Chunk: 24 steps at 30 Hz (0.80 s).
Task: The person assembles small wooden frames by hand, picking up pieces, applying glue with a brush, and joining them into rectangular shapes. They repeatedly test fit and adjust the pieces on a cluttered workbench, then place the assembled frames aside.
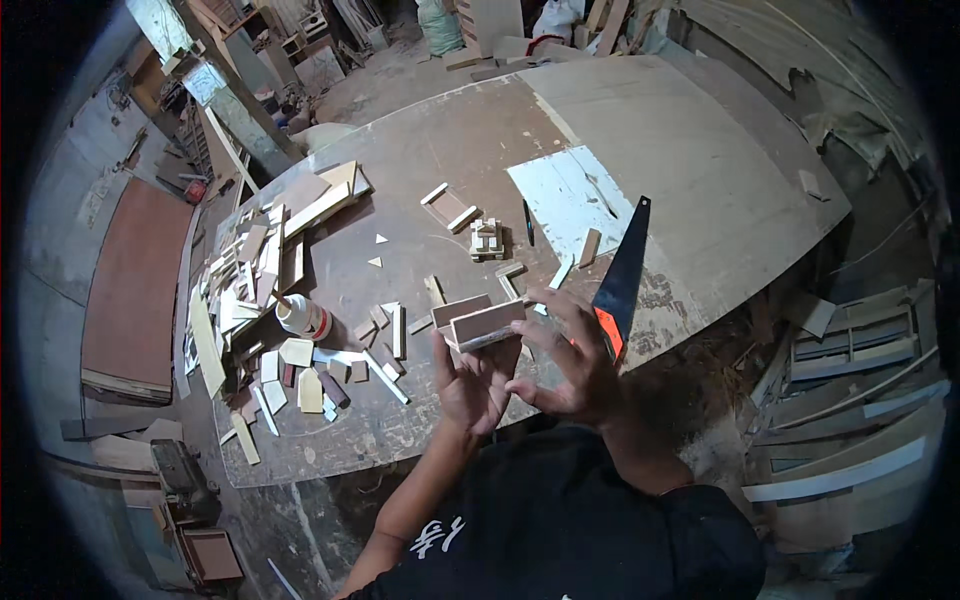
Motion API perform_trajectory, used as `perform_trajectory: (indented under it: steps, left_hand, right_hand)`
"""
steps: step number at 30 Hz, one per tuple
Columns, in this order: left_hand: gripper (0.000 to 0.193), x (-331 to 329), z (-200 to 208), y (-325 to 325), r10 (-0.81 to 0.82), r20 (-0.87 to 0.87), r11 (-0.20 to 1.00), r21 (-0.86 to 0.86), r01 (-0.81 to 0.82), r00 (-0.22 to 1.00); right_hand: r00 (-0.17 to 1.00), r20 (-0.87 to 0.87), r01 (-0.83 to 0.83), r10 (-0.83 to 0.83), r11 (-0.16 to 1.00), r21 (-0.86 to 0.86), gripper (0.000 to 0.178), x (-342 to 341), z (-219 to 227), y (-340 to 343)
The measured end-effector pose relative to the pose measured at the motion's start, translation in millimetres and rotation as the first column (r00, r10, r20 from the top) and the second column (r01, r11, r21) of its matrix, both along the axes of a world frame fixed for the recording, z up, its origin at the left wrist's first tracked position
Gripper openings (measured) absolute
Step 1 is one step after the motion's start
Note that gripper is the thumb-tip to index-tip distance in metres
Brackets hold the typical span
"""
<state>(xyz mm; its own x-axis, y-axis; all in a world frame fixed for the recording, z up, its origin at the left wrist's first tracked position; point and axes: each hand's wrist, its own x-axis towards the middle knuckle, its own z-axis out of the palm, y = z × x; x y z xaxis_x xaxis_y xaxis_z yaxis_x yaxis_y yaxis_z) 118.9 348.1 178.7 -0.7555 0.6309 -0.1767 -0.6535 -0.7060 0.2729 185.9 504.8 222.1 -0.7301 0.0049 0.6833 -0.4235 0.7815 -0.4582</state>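
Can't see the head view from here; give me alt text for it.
A person's left hand holds a small wooden box at a worn table, the right hand open beside it. A handsaw with a dark blade lies to the right, and a white bottle sits among wood scraps on the left.

I work at a broad, worn worktable (720, 130); a reddish-brown panel (135, 290) stands by the grey wall (55, 230) at my left, wooden frames (855, 354) at my right, dusty floor (375, 90) beyond.
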Motion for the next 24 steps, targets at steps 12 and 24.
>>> perform_trajectory:
  steps: [12,24]
  left_hand:
    - [0.084,2,8,3,0.086,-0.295,0.976,-0.167,-0.139,0.952]
    - [0.086,-4,6,-1,0.074,-0.341,0.979,-0.154,-0.133,0.937]
  right_hand:
    - [1.0,0.001,0.017,-0.017,0.998,-0.067,0.059,6,-6,-8]
    - [0.998,-0.01,-0.069,0.068,0.986,-0.153,0.049,1,-7,-8]
